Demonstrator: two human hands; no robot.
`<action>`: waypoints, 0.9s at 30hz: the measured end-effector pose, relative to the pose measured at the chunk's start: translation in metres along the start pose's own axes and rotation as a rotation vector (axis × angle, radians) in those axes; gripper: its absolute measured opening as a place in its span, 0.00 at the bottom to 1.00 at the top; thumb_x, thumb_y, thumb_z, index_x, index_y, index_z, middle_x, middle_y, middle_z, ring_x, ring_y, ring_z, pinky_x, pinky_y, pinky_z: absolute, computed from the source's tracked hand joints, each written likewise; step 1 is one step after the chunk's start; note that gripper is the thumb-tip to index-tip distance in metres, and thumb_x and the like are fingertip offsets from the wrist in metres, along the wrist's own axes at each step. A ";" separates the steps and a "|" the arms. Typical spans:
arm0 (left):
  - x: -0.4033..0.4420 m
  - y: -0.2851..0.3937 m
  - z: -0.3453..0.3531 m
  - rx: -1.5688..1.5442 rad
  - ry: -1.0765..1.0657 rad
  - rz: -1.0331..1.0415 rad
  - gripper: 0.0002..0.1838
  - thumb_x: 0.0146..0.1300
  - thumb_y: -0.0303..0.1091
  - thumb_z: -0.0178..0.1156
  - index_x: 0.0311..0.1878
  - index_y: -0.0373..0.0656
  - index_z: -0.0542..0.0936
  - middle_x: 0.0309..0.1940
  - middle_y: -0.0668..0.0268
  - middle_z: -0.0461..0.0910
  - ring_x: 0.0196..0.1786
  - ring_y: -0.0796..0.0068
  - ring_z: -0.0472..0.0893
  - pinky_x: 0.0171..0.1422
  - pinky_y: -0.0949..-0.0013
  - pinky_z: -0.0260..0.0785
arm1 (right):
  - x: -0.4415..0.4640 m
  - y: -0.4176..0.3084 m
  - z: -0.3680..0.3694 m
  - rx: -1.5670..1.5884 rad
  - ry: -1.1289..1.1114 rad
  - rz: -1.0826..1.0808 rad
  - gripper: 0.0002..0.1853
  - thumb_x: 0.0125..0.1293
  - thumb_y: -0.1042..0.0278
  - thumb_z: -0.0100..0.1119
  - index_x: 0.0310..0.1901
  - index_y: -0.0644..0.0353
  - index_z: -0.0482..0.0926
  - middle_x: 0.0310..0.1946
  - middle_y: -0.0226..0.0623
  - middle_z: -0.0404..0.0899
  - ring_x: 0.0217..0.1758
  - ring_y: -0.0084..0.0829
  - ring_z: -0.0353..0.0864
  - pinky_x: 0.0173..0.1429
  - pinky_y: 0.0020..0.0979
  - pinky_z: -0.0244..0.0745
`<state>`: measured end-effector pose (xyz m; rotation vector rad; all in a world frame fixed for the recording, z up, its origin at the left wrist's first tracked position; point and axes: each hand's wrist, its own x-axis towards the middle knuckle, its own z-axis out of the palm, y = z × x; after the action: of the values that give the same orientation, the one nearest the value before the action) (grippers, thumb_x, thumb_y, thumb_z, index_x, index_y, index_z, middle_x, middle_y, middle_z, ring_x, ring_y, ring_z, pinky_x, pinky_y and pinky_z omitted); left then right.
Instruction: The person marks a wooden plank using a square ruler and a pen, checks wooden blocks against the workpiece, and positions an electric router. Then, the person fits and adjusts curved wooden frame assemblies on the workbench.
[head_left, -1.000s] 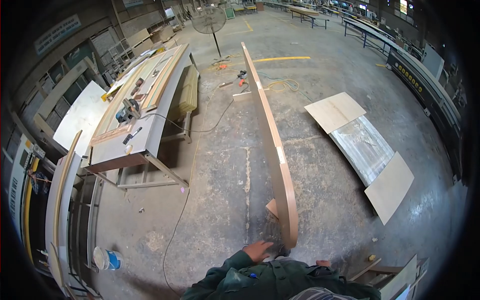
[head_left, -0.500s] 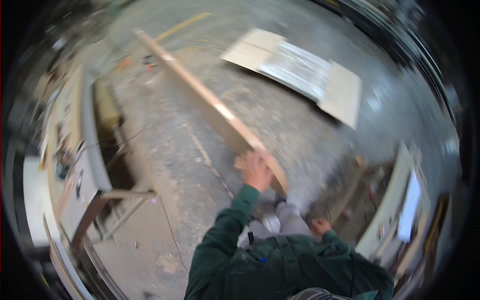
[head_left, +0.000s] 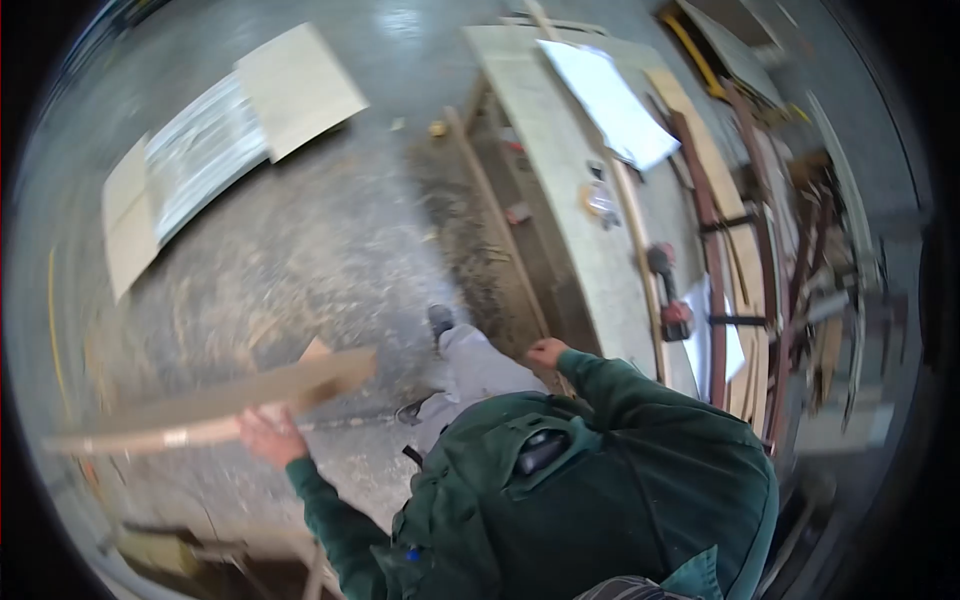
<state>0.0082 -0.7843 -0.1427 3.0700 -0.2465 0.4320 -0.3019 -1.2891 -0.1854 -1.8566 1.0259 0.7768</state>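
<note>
A long wooden panel (head_left: 220, 400) stands on its edge at the lower left, blurred by motion. My left hand (head_left: 272, 436) lies against its top edge near the close end, with fingers spread over the wood. Beside the workbench (head_left: 560, 200), my right hand (head_left: 546, 352) hangs with its fingers curled in, and whether it holds anything is too small to tell. On the bench, a red and black cordless drill (head_left: 669, 290) lies to the right of that hand, near white sheets (head_left: 610, 100) and a roll of tape (head_left: 600, 200).
A wrapped stack (head_left: 207, 140) with pale boards (head_left: 300, 90) lies on the floor at the upper left. Wood strips and dark clamps (head_left: 735, 321) line the bench's right side. A table edge with yellowish material (head_left: 160, 552) shows at the bottom left.
The view has swung right, bringing the bench with the drill into sight. My left hand has come onto the panel and stays there; the panel now appears at the lower left.
</note>
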 end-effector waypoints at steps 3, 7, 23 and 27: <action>0.007 0.009 -0.005 0.145 0.016 0.047 0.46 0.61 0.66 0.50 0.75 0.51 0.50 0.75 0.54 0.45 0.74 0.45 0.51 0.71 0.46 0.51 | 0.028 -0.010 -0.006 0.060 0.103 -0.118 0.20 0.60 0.50 0.57 0.43 0.58 0.83 0.41 0.45 0.83 0.46 0.40 0.81 0.52 0.38 0.75; 0.005 0.010 -0.006 0.281 -0.129 -0.030 0.52 0.58 0.72 0.48 0.76 0.52 0.43 0.76 0.55 0.40 0.74 0.44 0.49 0.73 0.46 0.47 | 0.045 -0.031 -0.023 0.247 0.119 -0.105 0.17 0.63 0.55 0.58 0.47 0.58 0.81 0.31 0.36 0.83 0.30 0.26 0.81 0.37 0.30 0.77; 0.018 0.028 -0.028 0.373 -0.453 -0.198 0.62 0.48 0.79 0.51 0.76 0.48 0.38 0.76 0.52 0.34 0.74 0.39 0.46 0.74 0.42 0.43 | 0.008 -0.042 -0.190 0.231 1.013 -0.275 0.15 0.64 0.64 0.55 0.48 0.63 0.77 0.43 0.51 0.78 0.45 0.49 0.79 0.51 0.39 0.75; 0.017 0.025 -0.026 0.385 -0.407 -0.172 0.63 0.47 0.79 0.52 0.76 0.48 0.38 0.76 0.51 0.34 0.74 0.38 0.48 0.75 0.44 0.43 | 0.079 0.020 -0.325 0.046 1.414 -0.154 0.20 0.61 0.65 0.55 0.53 0.64 0.74 0.52 0.53 0.74 0.57 0.49 0.72 0.63 0.41 0.67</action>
<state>0.0132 -0.8098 -0.1128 3.4892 0.1099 -0.1828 -0.2462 -1.6115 -0.1142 -2.3267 1.6081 -0.8467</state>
